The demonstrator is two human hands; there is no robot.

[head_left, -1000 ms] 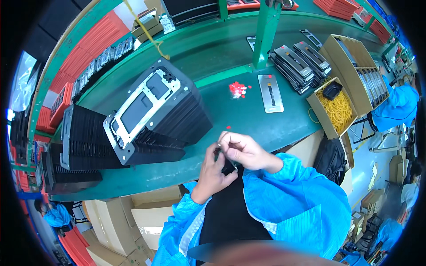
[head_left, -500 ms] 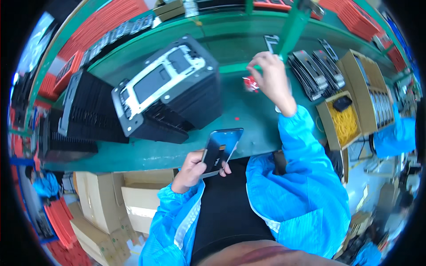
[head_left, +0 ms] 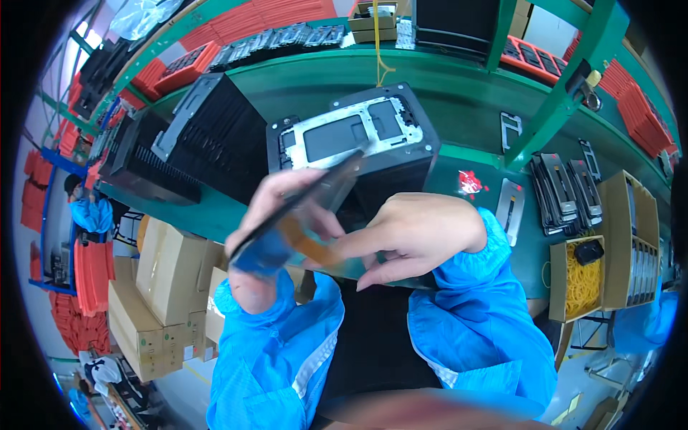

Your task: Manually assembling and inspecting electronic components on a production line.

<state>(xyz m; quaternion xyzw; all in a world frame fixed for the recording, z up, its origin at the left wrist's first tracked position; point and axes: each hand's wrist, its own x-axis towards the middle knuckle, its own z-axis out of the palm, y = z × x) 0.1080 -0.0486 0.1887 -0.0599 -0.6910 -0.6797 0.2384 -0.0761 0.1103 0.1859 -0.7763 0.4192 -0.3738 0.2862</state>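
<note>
Handling of a thin display panel (head_left: 258, 252) above the near edge of the green tabletop (head_left: 215, 221). The left hand (head_left: 271, 192) grips the panel, which is tilted, by its sides. The right hand (head_left: 423, 222) is held just beside it, thumb and forefinger apart, at an orange flex ribbon (head_left: 304, 242); whether the fingers pinch the ribbon cannot be told.

The work on this panel appears to be under way: it is in the hand, not set down, and its ribbon stands out from its face. Inward from the near edge, a silver metal frame (head_left: 368, 123) lies on a tall black tray stack (head_left: 419, 156), with no panel seated in it. Toward the tabletop's right end, one silver panel (head_left: 510, 204) lies apart from the stacked silver panels (head_left: 555, 188), beside scattered red tabs (head_left: 470, 182); these look like pieces at other stages.

Motion blur softens the panel and ribbon, leaving the ribbon's attachment unclear. The left hand's palm is partly hidden by the panel, and the right forearm's sleeve covers part of the near edge.
</note>
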